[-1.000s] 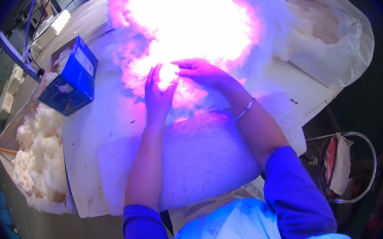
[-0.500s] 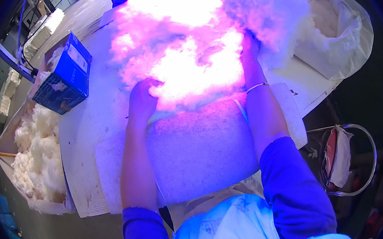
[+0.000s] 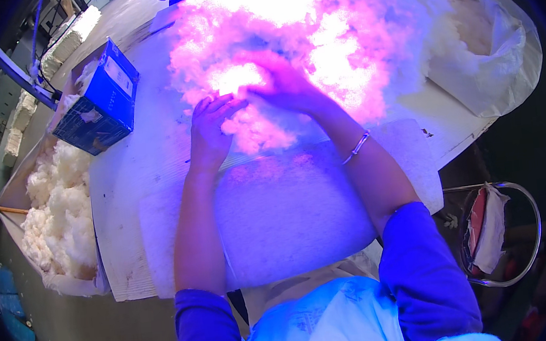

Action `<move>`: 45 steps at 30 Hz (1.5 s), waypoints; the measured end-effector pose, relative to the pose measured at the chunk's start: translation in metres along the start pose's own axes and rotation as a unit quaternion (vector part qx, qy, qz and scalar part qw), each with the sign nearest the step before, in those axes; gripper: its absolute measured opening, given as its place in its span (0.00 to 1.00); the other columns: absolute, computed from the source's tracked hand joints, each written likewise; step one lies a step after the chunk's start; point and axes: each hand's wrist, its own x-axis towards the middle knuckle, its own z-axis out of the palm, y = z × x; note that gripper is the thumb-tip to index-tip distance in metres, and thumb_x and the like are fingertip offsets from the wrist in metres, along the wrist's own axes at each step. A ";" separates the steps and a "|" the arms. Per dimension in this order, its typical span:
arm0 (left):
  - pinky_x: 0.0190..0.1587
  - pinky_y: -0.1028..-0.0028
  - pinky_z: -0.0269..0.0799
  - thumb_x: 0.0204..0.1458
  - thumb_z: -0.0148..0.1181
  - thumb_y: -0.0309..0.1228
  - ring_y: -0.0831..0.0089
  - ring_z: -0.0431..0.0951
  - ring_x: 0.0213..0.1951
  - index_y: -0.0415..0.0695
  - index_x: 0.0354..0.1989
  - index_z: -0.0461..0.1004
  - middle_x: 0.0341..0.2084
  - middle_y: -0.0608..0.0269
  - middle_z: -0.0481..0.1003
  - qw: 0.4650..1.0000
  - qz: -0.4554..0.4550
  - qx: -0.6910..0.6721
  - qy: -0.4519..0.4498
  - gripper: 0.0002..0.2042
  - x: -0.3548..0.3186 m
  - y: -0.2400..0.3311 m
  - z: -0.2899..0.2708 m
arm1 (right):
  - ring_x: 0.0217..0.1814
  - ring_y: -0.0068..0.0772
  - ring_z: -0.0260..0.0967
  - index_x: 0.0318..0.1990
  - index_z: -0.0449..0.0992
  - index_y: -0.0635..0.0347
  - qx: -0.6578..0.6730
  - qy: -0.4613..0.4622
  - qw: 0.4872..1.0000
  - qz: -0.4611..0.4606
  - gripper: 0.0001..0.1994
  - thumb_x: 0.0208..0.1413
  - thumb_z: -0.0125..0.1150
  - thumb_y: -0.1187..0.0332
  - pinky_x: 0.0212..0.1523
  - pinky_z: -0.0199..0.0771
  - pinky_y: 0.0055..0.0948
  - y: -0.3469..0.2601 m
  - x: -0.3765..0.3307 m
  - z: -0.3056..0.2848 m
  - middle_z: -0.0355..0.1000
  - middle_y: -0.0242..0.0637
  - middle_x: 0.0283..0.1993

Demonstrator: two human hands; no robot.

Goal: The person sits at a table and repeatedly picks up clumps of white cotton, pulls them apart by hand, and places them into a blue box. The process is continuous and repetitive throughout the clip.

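Observation:
A large heap of white fluffy fibre (image 3: 339, 39) lies on the table under a strong pink-violet glare. My left hand (image 3: 209, 132) and my right hand (image 3: 285, 87) meet at the heap's near edge, fingers pinching into a small clump of fibre (image 3: 252, 123). A thin bangle (image 3: 357, 147) sits on my right wrist. A flat white pad (image 3: 284, 215) lies under my forearms at the table's near edge. The glare washes out the fingertips.
A blue crate (image 3: 101, 101) stands at the table's left. A box of white fibre (image 3: 53, 211) sits lower on the left. A big white sack (image 3: 491, 51) with fibre is at the right. A metal-framed chair (image 3: 499, 234) stands at the lower right.
Both hands have drawn together at the heap's near edge; half a second ago they were spread wide on the fibre, the right reaching far.

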 end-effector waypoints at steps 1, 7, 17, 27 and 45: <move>0.59 0.61 0.59 0.39 0.53 0.24 0.58 0.72 0.50 0.49 0.39 0.78 0.41 0.59 0.76 1.000 -0.018 -0.004 -0.002 0.16 -0.001 -0.005 -0.001 | 0.63 0.45 0.59 0.60 0.63 0.52 -0.009 -0.142 0.989 0.051 0.28 0.53 0.60 0.55 0.62 0.58 0.39 -0.003 -0.004 0.007 0.63 0.46 0.59; 0.58 0.67 0.59 0.42 0.59 0.25 0.65 0.71 0.50 0.45 0.46 0.74 0.44 0.63 0.74 0.917 -0.252 -0.296 -0.090 0.18 0.004 -0.008 -0.019 | 0.54 0.39 0.68 0.51 0.73 0.56 -0.001 -0.066 0.997 0.044 0.19 0.53 0.61 0.60 0.54 0.67 0.34 -0.001 -0.004 -0.005 0.71 0.45 0.50; 0.54 0.73 0.63 0.49 0.59 0.24 0.72 0.69 0.51 0.46 0.54 0.68 0.48 0.64 0.71 0.844 -0.229 -0.485 -0.003 0.21 0.014 -0.014 -0.067 | 0.42 0.35 0.75 0.41 0.79 0.58 0.000 0.097 0.993 -0.063 0.09 0.55 0.57 0.69 0.43 0.75 0.29 -0.034 0.046 0.002 0.75 0.39 0.41; 0.27 0.80 0.69 0.48 0.62 0.26 0.83 0.71 0.28 0.45 0.51 0.71 0.40 0.67 0.74 0.848 -0.383 -0.331 0.158 0.20 0.011 -0.025 -0.044 | 0.35 0.46 0.74 0.38 0.77 0.61 -0.187 -0.067 0.980 0.024 0.12 0.48 0.60 0.66 0.38 0.72 0.38 0.003 0.143 0.039 0.75 0.46 0.33; 0.39 0.71 0.73 0.44 0.61 0.23 0.66 0.78 0.35 0.44 0.41 0.77 0.38 0.57 0.76 0.939 -0.242 -0.244 0.035 0.13 0.002 -0.027 -0.003 | 0.37 0.36 0.73 0.43 0.76 0.56 -0.026 -0.009 0.999 0.033 0.11 0.54 0.57 0.66 0.39 0.72 0.33 -0.017 0.099 0.020 0.72 0.39 0.38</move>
